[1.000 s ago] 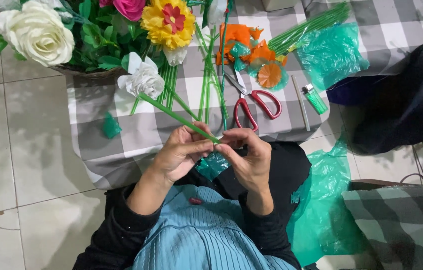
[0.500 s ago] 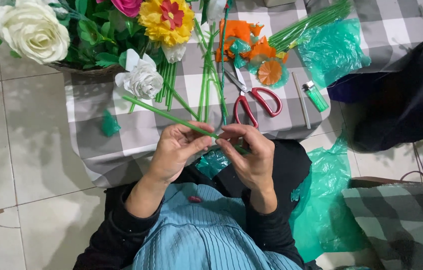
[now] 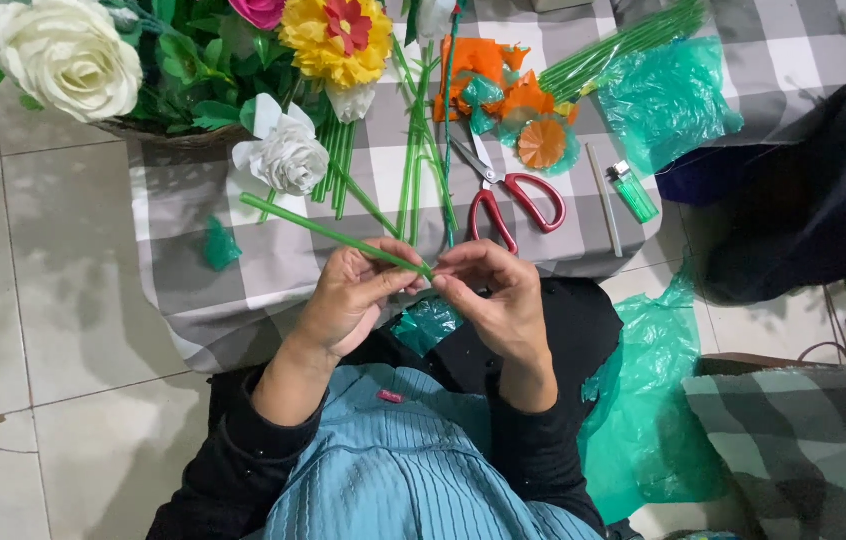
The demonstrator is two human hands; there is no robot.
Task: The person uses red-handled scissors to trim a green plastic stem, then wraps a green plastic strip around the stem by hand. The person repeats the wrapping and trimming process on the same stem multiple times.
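Note:
A thin green stem stick (image 3: 323, 230) slants from upper left down to my hands, over the near edge of a grey checked cloth (image 3: 183, 290). My left hand (image 3: 348, 300) pinches the stick near its lower end. My right hand (image 3: 493, 295) has its fingertips closed on the stick's tip, touching the left fingers. A scrap of green plastic (image 3: 428, 325) lies in my lap just below both hands.
On the cloth lie red-handled scissors (image 3: 513, 200), a green lighter (image 3: 633, 192), loose green stems (image 3: 418, 150), orange petal pieces (image 3: 503, 85) and a green plastic bag (image 3: 663, 95). Artificial flowers (image 3: 73, 60) crowd the far left. More green plastic (image 3: 643, 400) lies on the tile floor, right.
The stick's far end has dropped lower and swung left, so it lies flatter. Both hands keep hold at its near tip.

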